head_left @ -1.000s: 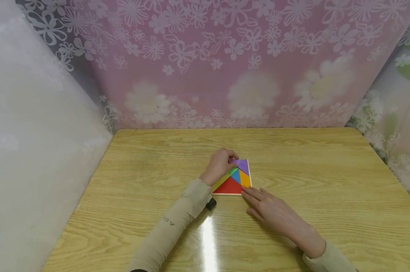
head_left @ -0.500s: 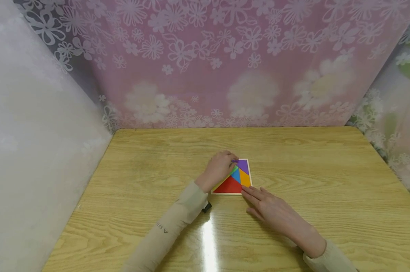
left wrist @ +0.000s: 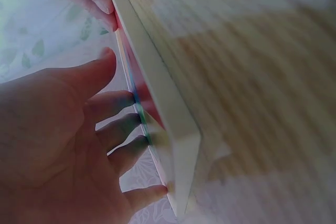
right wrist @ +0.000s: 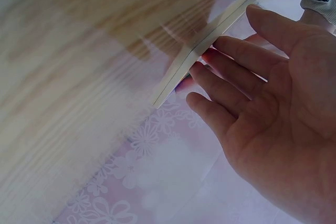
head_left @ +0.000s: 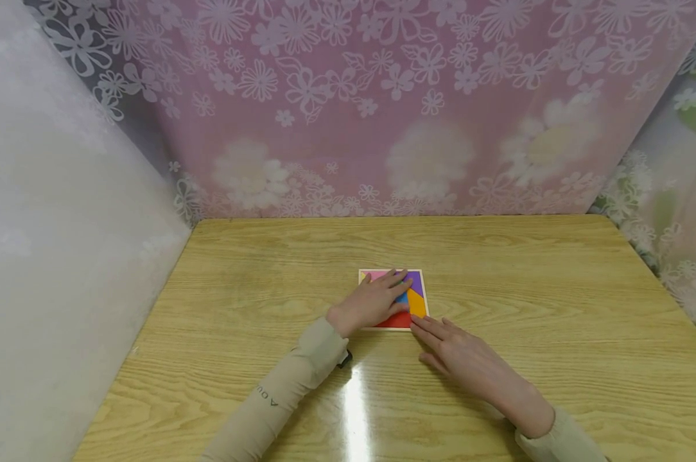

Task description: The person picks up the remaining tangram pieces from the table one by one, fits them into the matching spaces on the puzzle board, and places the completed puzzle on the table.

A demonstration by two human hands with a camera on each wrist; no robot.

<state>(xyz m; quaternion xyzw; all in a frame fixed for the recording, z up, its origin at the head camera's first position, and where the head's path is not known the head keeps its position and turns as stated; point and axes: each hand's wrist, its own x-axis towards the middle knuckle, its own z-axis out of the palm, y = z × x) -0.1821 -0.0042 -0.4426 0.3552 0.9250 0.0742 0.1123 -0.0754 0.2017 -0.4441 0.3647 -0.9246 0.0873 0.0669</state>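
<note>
A square tangram tray [head_left: 395,330] with a pale rim lies on the table, its coloured pieces inside. Spread over its left and middle part is my left hand [head_left: 374,301], fingers extended, tips touching the pieces. The pink piece [head_left: 374,274] shows at the top left and the purple piece [head_left: 415,282] at the top right. An orange piece [head_left: 418,304] lies at the right side, a red triangle [head_left: 391,322] along the near side, and some blue shows between my fingers. My right hand [head_left: 463,359] rests straight fingertips on the tray's near right corner.
The wood-grain table [head_left: 238,289] stretches out on all sides of the tray. A pink floral curtain [head_left: 348,128] hangs behind it, with a pale sheet [head_left: 82,224] at the left. A black device [head_left: 345,359] sits under my left wrist.
My left hand has gone from curled fingers at the tray's far edge to spread fingers over the pieces. The pink piece and far left corner have come into sight. My right hand stays put.
</note>
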